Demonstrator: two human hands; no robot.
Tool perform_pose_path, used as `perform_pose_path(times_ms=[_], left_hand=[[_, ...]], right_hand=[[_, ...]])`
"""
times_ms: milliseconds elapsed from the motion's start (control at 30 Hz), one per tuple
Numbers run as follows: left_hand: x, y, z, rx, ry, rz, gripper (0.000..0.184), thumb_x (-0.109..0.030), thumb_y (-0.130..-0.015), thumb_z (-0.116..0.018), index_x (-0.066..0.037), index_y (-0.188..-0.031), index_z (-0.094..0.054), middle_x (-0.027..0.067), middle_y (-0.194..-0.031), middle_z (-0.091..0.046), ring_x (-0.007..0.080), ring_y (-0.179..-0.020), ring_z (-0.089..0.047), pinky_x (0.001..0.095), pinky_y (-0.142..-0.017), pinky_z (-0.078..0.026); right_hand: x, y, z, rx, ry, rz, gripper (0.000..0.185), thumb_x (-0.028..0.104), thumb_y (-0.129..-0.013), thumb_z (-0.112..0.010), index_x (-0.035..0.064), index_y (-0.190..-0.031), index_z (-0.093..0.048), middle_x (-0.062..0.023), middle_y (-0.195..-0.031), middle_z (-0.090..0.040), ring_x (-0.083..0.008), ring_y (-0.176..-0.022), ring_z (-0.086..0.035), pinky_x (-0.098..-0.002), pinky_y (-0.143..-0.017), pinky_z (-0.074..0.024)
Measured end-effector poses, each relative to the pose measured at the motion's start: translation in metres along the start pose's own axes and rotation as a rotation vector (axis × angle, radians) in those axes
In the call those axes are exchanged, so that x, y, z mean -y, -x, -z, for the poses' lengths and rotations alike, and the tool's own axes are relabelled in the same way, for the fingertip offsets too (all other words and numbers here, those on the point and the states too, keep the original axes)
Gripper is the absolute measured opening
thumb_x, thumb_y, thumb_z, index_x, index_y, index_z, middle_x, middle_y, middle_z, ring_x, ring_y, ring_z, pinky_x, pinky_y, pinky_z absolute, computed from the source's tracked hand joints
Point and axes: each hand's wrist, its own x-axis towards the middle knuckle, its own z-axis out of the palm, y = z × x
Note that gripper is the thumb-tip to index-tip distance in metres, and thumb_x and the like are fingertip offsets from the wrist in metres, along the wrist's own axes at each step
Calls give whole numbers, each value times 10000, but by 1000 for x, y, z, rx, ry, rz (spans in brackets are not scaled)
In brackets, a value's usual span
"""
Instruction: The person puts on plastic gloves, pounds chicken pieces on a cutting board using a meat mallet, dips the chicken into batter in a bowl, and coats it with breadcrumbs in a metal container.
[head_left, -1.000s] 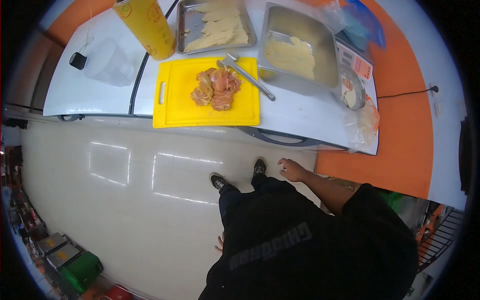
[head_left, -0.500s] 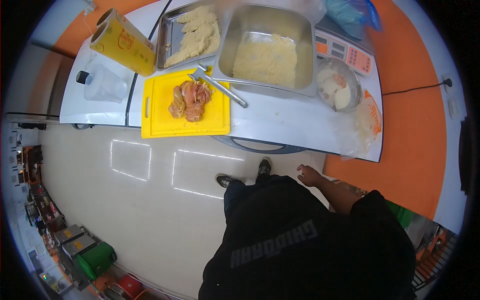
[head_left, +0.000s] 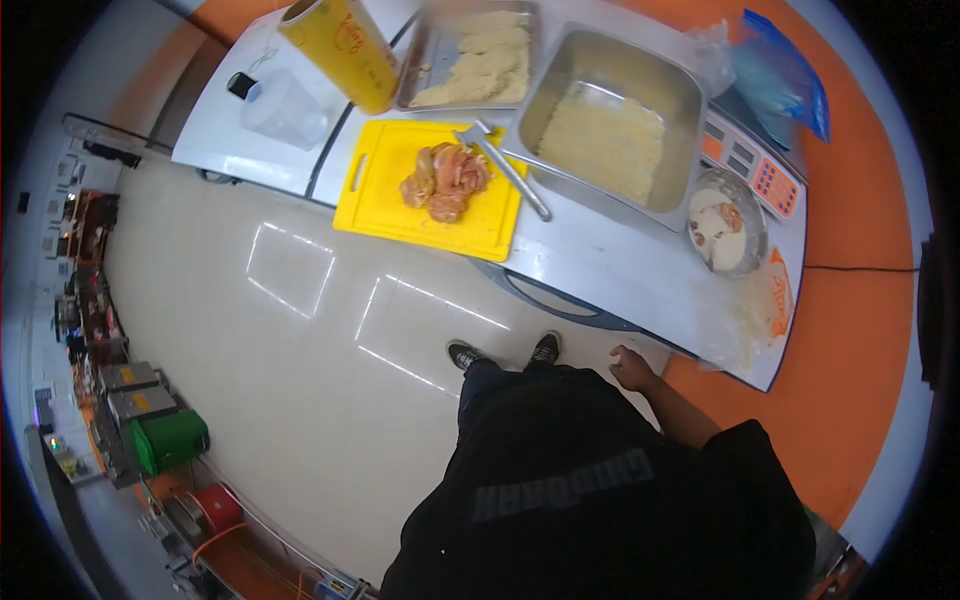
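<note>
My right hand [head_left: 630,368] hangs at my side, away from the table's front edge. Its fingers look loosely bent and slightly apart, with nothing in them. My left hand is out of view. Raw meat pieces [head_left: 446,182] are heaped on a yellow cutting board [head_left: 375,205]. A metal meat mallet [head_left: 508,172] lies across the board's right edge. Beside it a deep steel pan [head_left: 690,100] holds pale crumbs [head_left: 605,140]. Crumb-coated pieces [head_left: 485,62] lie in a shallow steel tray [head_left: 420,55]. A round bowl [head_left: 757,235] contains pale batter and some meat.
A digital scale [head_left: 775,188] stands at the right, near a blue plastic bag [head_left: 785,90]. A clear plastic bag [head_left: 745,325] lies at the front right corner. At the left are a yellow container [head_left: 345,50] and a clear jug [head_left: 285,108]. A green bin [head_left: 170,440] stands behind.
My view has turned, so the table and everything on it appear shifted to the right. My right hand stays low at my side, its fingers less stretched than before.
</note>
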Motion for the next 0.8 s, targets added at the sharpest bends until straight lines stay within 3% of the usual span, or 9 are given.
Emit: perform_pose_path(times_ms=[133, 233, 267, 300, 367, 400, 500, 700, 800], left_hand=[[35, 3, -6, -33, 26, -6, 275, -278, -854, -627, -8, -882, -671, 88, -742, -667, 190, -678, -635, 352, -627, -513], [113, -17, 7, -82, 49, -92, 272, -276, -854, -629, -9, -877, -672, 84, -736, -667, 185, -671, -634, 349, -623, -513], [125, -19, 18, -111, 75, -109, 271, -276, -853, -630, -9, -875, -672, 82, -734, -667, 184, -669, -633, 348, -621, -513], [123, -14, 33, -137, 128, -101, 270, -275, -853, -631, -9, -874, -673, 81, -732, -667, 182, -667, -633, 347, -620, -513], [-15, 58, 86, -230, 278, -17, 190, -212, -833, -668, -63, -716, -657, -37, -590, -549, 78, -547, -512, 254, -518, -431], [4, 42, 111, -251, 406, -75, 165, -200, -855, -639, -78, -744, -632, -28, -629, -556, 72, -569, -495, 253, -520, -404], [-113, 53, 149, -469, 449, -333, 139, -157, -901, -520, -44, -904, -603, 1, -748, -582, 75, -617, -471, 234, -559, -390], [-279, 59, 136, -116, 993, -781, 379, -39, -868, -496, 18, -1243, -500, 117, -1143, -597, 208, -951, -616, 404, -872, -520], [-302, 38, 127, 9, 867, -802, 362, -44, -878, -500, 6, -1236, -525, 91, -1103, -623, 151, -932, -605, 308, -803, -499]], right_hand=[[1, -5, -3, 20, 90, -29, 395, 205, -834, -628, 24, -1166, -514, -183, -918, -644, -314, -860, -644, -409, -771, -501], [38, -6, 21, 166, -85, -349, 395, 211, -835, -631, 29, -1165, -511, -166, -883, -651, -304, -839, -650, -401, -754, -504], [13, -6, 6, 90, 27, -124, 396, 228, -831, -595, 44, -1176, -531, -218, -950, -638, -363, -959, -602, -434, -849, -467], [10, -5, 7, 96, 14, -152, 395, 227, -831, -594, 47, -1177, -532, -214, -933, -641, -363, -951, -605, -435, -849, -466], [11, -7, 9, 101, -14, -211, 394, 224, -831, -592, 51, -1180, -532, -206, -897, -646, -364, -936, -611, -437, -848, -465], [12, -7, 10, 115, -13, -240, 382, 214, -838, -588, 45, -1179, -542, -203, -921, -648, -372, -957, -606, -444, -881, -460], [17, -13, 6, 100, 28, -16, 373, 226, -859, -598, 40, -1178, -545, -174, -962, -645, -318, -934, -620, -404, -865, -479], [190, -51, 54, 345, -479, -37, 402, 265, -947, -566, 82, -1291, -467, -110, -1105, -584, -179, -904, -594, -309, -759, -495], [324, -56, 99, 328, -809, 172, 465, 308, -963, -537, 83, -1347, -402, -100, -1194, -538, -176, -895, -586, -290, -759, -501]])
